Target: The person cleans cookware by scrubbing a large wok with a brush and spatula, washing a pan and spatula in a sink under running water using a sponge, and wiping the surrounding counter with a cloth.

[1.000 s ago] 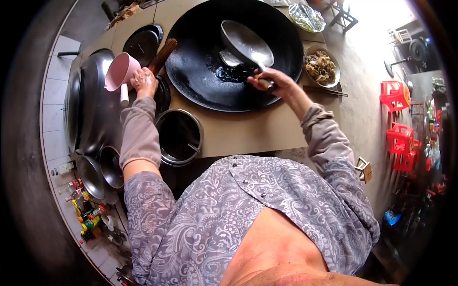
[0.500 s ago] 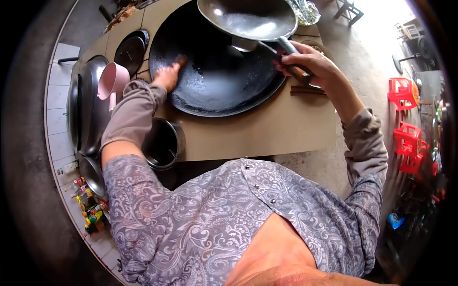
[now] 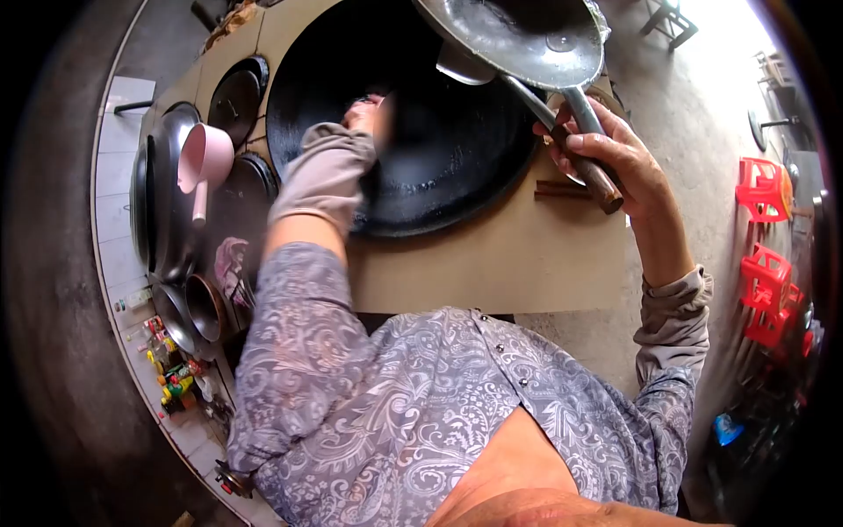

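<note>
My right hand [image 3: 619, 158] is closed around two handles at once. One belongs to a metal pan [image 3: 527, 39], held tilted above the big wok's right side; the other is the wooden grip of a metal spatula [image 3: 597, 180], whose blade shows under the pan. Inside the large black wok [image 3: 448, 206], my left hand [image 3: 367, 119] reaches low over the inner surface. Motion smears its fingers, and whether they hold anything cannot be made out. Wet streaks mark the wok's inner side.
A pink dipper [image 3: 206, 158] lies at the left above several dark lids and pans [image 3: 180, 228]. A pinkish cloth [image 3: 232, 268] is beside them. Brown sticks [image 3: 565, 190] lie on the counter [image 3: 492, 277] to the right. Red plastic stools [image 3: 764, 189] stand on the floor.
My left hand has moved rightward from the wok's left side toward its middle. My right hand, with the pan and spatula, has shifted right and slightly nearer to me.
</note>
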A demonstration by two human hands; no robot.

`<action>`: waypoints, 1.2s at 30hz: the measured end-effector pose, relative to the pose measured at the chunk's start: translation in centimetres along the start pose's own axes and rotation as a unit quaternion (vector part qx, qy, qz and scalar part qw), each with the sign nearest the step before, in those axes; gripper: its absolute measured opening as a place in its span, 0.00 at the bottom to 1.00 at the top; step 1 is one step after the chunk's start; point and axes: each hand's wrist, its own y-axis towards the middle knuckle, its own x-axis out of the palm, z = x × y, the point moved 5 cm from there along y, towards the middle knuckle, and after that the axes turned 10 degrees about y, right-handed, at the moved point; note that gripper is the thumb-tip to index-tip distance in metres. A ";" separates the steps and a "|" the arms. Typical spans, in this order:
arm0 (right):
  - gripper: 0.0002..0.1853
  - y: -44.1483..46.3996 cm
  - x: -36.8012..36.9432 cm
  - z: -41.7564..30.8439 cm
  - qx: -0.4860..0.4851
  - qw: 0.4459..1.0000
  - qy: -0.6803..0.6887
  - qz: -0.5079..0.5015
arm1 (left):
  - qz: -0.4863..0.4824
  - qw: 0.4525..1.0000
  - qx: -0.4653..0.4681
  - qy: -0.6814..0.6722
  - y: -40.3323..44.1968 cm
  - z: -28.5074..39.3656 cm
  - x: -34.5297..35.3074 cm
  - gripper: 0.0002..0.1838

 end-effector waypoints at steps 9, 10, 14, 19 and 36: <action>0.18 0.9 -1.2 -0.6 -0.028 0.999 0.022 -0.032 | -0.040 0.856 0.322 -0.403 -6.9 4.0 -10.6 0.29; 0.18 1.1 -1.0 -0.6 -0.026 0.999 0.021 -0.026 | -0.013 0.898 0.269 -0.348 -4.7 5.5 -8.9 0.26; 0.17 1.7 -0.2 -0.9 -0.018 0.999 0.019 -0.019 | -0.021 0.984 0.095 -0.148 -0.4 2.9 -4.6 0.19; 0.16 1.3 -0.4 -1.1 -0.022 0.999 0.014 -0.024 | -0.241 0.877 0.345 -0.233 -10.2 -3.4 -9.6 0.40; 0.14 2.0 0.0 -1.6 -0.056 0.997 0.031 -0.048 | -0.300 0.812 0.205 -0.457 -11.5 -5.9 -18.3 0.30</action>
